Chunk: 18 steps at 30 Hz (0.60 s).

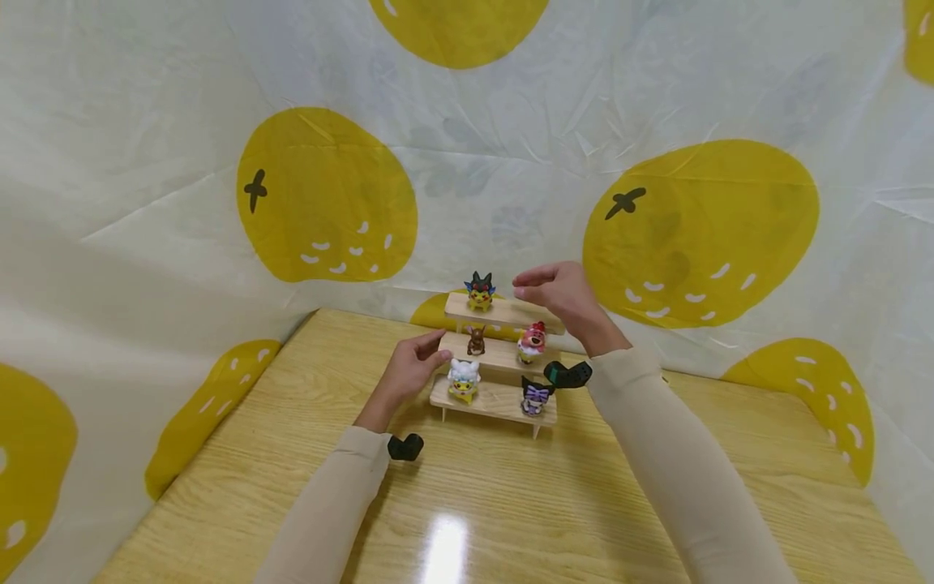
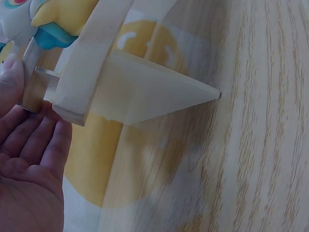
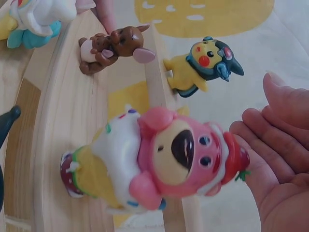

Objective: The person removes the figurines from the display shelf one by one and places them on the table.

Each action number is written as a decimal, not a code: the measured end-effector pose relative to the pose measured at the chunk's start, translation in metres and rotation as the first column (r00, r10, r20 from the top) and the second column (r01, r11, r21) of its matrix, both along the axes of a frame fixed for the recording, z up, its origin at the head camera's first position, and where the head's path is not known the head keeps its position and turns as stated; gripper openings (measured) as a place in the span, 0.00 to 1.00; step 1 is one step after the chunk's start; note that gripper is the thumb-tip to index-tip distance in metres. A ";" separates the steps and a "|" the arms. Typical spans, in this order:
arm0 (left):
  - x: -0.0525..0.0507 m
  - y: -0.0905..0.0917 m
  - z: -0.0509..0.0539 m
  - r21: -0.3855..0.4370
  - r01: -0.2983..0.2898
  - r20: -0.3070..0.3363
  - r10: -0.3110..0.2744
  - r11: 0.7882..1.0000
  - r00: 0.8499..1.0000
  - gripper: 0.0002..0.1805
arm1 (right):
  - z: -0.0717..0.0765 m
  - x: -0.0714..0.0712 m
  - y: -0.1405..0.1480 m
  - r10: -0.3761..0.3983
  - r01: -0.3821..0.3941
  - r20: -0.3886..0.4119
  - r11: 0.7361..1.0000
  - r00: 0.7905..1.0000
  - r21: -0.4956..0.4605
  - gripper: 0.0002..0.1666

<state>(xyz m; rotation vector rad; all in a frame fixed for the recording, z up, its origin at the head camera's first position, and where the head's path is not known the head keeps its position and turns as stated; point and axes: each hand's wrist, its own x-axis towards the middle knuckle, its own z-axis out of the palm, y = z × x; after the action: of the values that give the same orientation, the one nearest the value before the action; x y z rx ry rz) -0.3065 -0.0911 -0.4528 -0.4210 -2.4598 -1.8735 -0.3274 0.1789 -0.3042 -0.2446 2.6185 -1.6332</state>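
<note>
A three-tier wooden display stand [image 1: 499,354] holds several small figurines. My left hand [image 1: 411,371] grips the left end of its middle shelf, thumb above and fingers below in the left wrist view. My right hand [image 1: 565,298] hovers by the right end of the top shelf, fingers loosely extended, holding nothing. A yellow figurine in a dark hood [image 1: 480,292] stands on the top shelf's left. On the middle shelf are a brown eared figurine [image 1: 476,341] and a pink bear figurine [image 3: 178,154]. The bottom shelf bears a white-hooded yellow figurine [image 1: 463,381] and a black-and-purple figurine [image 1: 536,397].
The stand is on a wood-grain table [image 1: 467,487], toward its back edge. Behind hangs a white cloth [image 1: 496,195] with large yellow fruit prints. Dark wrist devices show at the left wrist [image 1: 405,447] and right wrist [image 1: 568,375].
</note>
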 end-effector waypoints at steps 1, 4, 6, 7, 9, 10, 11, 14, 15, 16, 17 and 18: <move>0.000 0.001 0.000 0.000 0.000 0.001 0.000 1.000 1.000 0.30 | 0.000 0.000 -0.001 0.003 -0.003 0.001 1.000 1.000 0.009 0.19; 0.000 0.000 0.000 0.000 0.002 -0.003 -0.002 1.000 1.000 0.30 | 0.001 -0.002 -0.005 0.017 -0.017 0.001 0.999 1.000 0.036 0.21; 0.000 0.000 0.000 0.002 0.009 -0.007 -0.009 1.000 1.000 0.30 | 0.001 -0.003 -0.008 0.031 -0.030 -0.003 0.999 1.000 0.045 0.22; 0.001 0.000 0.000 0.001 0.012 -0.009 -0.012 1.000 1.000 0.30 | 0.001 -0.004 -0.010 0.037 -0.037 -0.007 0.998 0.999 0.046 0.22; 0.001 -0.001 0.000 0.003 0.014 -0.010 -0.014 1.000 1.000 0.30 | 0.001 -0.005 -0.013 0.050 -0.049 -0.011 0.998 0.999 0.049 0.21; 0.001 -0.001 0.000 0.002 0.014 -0.013 -0.014 1.000 1.000 0.30 | 0.001 -0.006 -0.015 0.055 -0.054 -0.012 0.997 0.998 0.045 0.21; 0.001 -0.001 0.000 0.001 0.014 -0.013 -0.014 1.000 1.000 0.30 | 0.002 -0.007 -0.017 0.059 -0.059 -0.011 0.998 0.998 0.039 0.22; 0.001 -0.001 -0.001 -0.002 0.015 -0.018 -0.015 1.000 1.000 0.31 | 0.003 -0.009 -0.024 0.057 -0.057 -0.006 0.998 0.998 0.032 0.22; 0.000 -0.001 -0.001 -0.002 0.017 -0.018 -0.017 1.000 1.000 0.31 | 0.003 -0.010 -0.026 0.051 -0.050 -0.003 0.998 0.999 0.032 0.23; 0.000 -0.001 -0.001 -0.002 0.017 -0.018 -0.017 1.000 1.000 0.31 | 0.003 -0.010 -0.029 0.046 -0.046 0.002 0.998 0.999 0.033 0.23; 0.000 -0.001 -0.001 -0.001 0.014 -0.016 -0.014 1.000 1.000 0.31 | 0.004 -0.011 -0.032 0.040 -0.040 0.005 0.998 0.999 0.041 0.24; 0.000 -0.001 -0.001 0.001 0.011 -0.014 -0.011 1.000 1.000 0.31 | 0.004 -0.011 -0.036 0.030 -0.030 0.006 0.998 1.000 0.051 0.24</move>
<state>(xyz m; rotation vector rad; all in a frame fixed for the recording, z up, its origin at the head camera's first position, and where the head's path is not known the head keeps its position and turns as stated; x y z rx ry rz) -0.3069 -0.0923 -0.4536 -0.4465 -2.4522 -1.8691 -0.3384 0.1432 -0.3003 -0.2754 2.6351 -1.5527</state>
